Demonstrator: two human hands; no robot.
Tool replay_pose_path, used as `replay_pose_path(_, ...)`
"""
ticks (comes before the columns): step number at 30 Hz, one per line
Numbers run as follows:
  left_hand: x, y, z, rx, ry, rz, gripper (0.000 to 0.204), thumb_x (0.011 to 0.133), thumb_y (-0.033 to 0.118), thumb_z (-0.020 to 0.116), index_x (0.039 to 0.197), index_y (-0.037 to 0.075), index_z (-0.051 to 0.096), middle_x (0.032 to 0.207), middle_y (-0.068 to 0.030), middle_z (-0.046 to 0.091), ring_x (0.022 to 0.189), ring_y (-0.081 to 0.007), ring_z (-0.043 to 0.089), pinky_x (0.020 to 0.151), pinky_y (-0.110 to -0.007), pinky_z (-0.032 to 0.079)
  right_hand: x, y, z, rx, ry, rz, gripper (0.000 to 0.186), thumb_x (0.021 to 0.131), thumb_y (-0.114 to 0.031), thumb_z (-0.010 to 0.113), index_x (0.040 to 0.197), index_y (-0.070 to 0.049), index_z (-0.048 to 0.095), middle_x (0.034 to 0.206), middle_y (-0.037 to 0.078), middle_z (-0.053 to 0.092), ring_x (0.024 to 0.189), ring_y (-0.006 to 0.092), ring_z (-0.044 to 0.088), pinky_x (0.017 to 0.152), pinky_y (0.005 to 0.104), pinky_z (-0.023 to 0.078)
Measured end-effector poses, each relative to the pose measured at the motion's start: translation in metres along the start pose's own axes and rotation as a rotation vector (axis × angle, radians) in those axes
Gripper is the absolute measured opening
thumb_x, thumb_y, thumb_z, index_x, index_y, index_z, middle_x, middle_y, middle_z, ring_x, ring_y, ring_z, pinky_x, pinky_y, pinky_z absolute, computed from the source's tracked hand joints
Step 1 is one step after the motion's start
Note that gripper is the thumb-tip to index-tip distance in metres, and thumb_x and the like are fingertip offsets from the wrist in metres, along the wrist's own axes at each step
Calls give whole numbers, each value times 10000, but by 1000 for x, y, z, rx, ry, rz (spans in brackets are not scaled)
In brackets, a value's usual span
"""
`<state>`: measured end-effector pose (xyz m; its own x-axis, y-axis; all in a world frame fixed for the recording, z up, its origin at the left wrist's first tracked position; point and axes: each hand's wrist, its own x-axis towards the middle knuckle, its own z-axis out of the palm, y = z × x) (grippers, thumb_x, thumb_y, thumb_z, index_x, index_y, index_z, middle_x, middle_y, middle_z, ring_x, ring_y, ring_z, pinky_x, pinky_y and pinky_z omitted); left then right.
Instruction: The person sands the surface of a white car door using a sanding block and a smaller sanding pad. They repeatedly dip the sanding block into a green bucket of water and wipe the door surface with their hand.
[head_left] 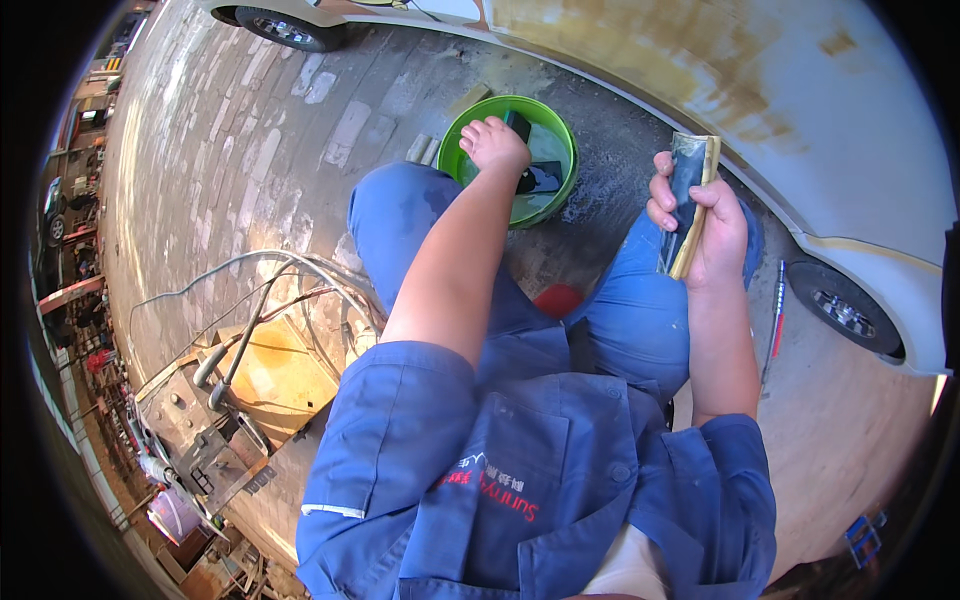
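My left hand (497, 146) is over a bright green bucket (571, 165) of cloudy water, its fingers curled in. Right beside it, inside the bucket, stands a dark block-like piece (517, 125); whether my fingers grip it or something else is hidden. Another dark flat piece (545, 178) lies lower in the bucket. Above my right knee, my right hand (720, 220) is wrapped round a sanding block (690, 200). A dark, wet-looking sheet covers one face of it, and a yellowish layer shows along its edge.
A pale car body (850, 150) with yellowish-brown patches rises at the far right, its wheel (843, 308) near my right arm. A red-and-silver rod (777, 310) lies beside that wheel. To the left stands a yellow-topped cart (280, 375) with hoses. Small blocks (420, 150) lie by the bucket.
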<state>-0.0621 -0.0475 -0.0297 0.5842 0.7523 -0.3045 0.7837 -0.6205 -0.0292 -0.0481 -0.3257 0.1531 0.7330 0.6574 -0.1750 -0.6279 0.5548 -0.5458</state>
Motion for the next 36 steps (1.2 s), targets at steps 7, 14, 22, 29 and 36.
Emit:
replay_pose_path(7, 29, 26, 74, -985, -196, 35, 368, 881, 207, 677, 1173, -15, 705, 1103, -234, 741, 1071, -369, 714, 925, -422, 547, 4, 9, -1, 133, 15, 21, 543, 885, -210, 407, 1392, -37, 496, 1240, 322, 596, 914, 333, 638, 708, 419, 548)
replay_pose_path(14, 95, 10, 185, -1628, -541, -424, 230, 935, 135, 584, 1092, -17, 656, 975, -122, 681, 766, -249, 683, 613, -373, 537, 14, 18, 0, -127, -21, 69, 505, 1025, -153, 330, 1522, -73, 376, 1410, 239, 591, 1067, 204, 616, 884, 344, 509)
replay_pose_path(22, 78, -14, 181, -1596, -762, -456, 377, 988, 242, 485, 1226, -24, 606, 1096, -163, 668, 945, -308, 668, 789, -479, 538, 12, 21, 10, -327, -161, 69, 500, 1108, -239, 388, 1554, -16, 345, 1335, 114, 641, 1000, 129, 589, 808, 284, 511)
replay_pose_path(29, 44, -31, 31, -1586, -707, -395, 335, 1007, 221, 419, 1182, -6, 591, 1053, -158, 639, 845, -283, 639, 653, -449, 539, 8, 29, 11, -476, -232, -175, 484, 1116, -268, 403, 1535, -26, 407, 1265, 86, 678, 924, 117, 606, 758, 270, 522)
replay_pose_path(36, -106, 139, -327, -1609, -1080, 805, 376, 1035, 168, 383, 1214, -87, 593, 1158, -235, 688, 1098, -348, 673, 1005, -454, 546, -16, 25, 30, -454, -271, -413, 479, 1107, -237, 423, 1554, -65, 417, 1314, 56, 645, 1010, 101, 574, 855, 264, 492)
